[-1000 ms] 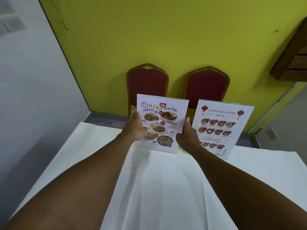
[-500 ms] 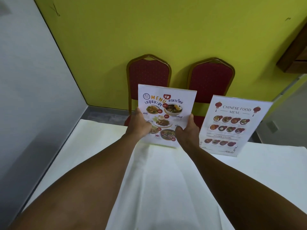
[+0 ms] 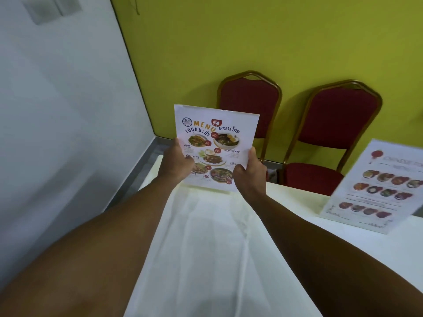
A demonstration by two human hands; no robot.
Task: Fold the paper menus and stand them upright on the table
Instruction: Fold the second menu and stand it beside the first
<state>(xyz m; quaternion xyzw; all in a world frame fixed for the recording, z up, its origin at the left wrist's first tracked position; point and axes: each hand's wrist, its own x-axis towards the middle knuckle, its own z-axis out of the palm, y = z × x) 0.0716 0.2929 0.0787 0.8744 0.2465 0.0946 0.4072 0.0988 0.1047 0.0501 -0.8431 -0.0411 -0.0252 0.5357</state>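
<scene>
A folded Thai food menu (image 3: 217,136) with colourful dish photos is held upright near the far edge of the white-clothed table (image 3: 206,236). My left hand (image 3: 176,162) grips its left edge. My right hand (image 3: 248,172) grips its lower right corner, thumb over the front. The menu's bottom edge is at or just above the cloth; I cannot tell if it touches. A second menu, the Chinese food menu (image 3: 380,188), stands upright and tilted at the right, partly cut off by the frame edge.
Two red padded chairs with gold frames, one behind the held menu (image 3: 249,104) and one further right (image 3: 336,124), stand against the yellow wall behind the table. A white wall runs along the left. The table's left edge drops close to my left forearm.
The view has swung left, so the Chinese menu sits at the right frame edge. Both hands have carried the Thai menu toward the table's left far corner, still gripping its sides.
</scene>
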